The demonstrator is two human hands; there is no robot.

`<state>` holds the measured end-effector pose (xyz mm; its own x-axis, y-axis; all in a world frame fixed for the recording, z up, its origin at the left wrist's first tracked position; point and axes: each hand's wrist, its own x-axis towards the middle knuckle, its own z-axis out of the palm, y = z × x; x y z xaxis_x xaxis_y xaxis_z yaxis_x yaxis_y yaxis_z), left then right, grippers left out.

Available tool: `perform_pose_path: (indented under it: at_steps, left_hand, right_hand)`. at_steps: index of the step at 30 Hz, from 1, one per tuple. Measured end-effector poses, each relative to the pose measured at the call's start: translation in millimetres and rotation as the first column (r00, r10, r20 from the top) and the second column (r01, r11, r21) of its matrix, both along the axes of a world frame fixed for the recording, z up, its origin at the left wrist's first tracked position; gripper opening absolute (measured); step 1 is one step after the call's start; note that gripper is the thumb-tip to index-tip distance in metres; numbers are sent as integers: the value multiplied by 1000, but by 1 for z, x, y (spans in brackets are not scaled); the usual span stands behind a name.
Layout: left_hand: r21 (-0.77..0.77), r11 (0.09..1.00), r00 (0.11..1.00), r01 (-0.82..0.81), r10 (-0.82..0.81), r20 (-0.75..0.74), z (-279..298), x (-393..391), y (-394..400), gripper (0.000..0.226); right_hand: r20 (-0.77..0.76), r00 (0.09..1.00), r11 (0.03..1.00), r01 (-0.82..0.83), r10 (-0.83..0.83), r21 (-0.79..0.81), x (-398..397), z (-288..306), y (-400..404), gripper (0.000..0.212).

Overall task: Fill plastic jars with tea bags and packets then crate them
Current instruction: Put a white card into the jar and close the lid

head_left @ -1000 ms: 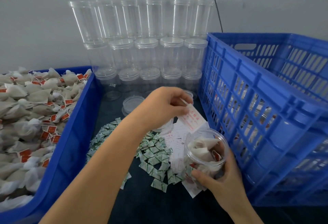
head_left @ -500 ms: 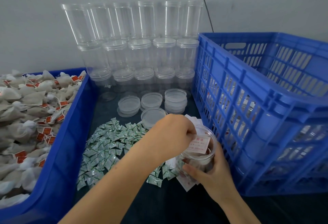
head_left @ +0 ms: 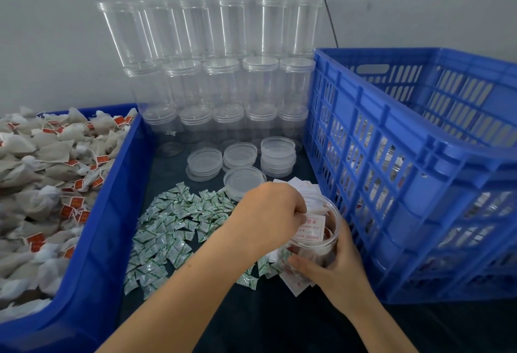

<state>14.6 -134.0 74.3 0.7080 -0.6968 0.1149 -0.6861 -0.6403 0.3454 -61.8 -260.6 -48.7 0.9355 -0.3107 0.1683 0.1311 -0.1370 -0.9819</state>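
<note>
A clear plastic jar [head_left: 321, 243] with tea bags inside stands on the dark table beside the blue crate [head_left: 419, 173]. My right hand [head_left: 333, 268] grips the jar's near side. My left hand [head_left: 271, 215] is at the jar's mouth, its curled fingers pinching a white slip with red print [head_left: 313, 227] that sits partly inside the jar. Small green-and-white packets [head_left: 173, 229] lie spread on the table to the left. More white slips [head_left: 296, 282] lie under and around the jar.
A blue bin [head_left: 92, 241] heaped with tea bags [head_left: 42, 173] fills the left. Empty clear jars [head_left: 223, 78] are stacked against the back wall, with loose lids [head_left: 240, 179] in front. Filled jars show through the crate's slats.
My left hand carried the white slip from above the table down into the jar's mouth. The view has shifted, showing the lids behind.
</note>
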Motion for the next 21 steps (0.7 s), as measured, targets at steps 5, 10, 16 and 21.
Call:
perform_pose_path:
  at_steps: [5,10,16,21]
  left_hand:
    - [-15,1000,999,-12,13,46,-4,2,0,31]
    - [-474,877,996,-79,54,-66,-19,3,15,67]
    - [-506,857,882,-99,-160,-444,-82,-4,32,123]
    - [-636,766,825,-86,-303,-476,-99,-8,11,89]
  right_hand:
    - [-21,999,998,29,-30,-56,-3,8,1,116]
    - [-40,998,985,40,-48,-171,-9,26,1,112]
    - [-161,986,905,-42,-30,-424,-6,59,-14,110]
    - [-373,928,724,-248,-15,-644,6,93,-14,119]
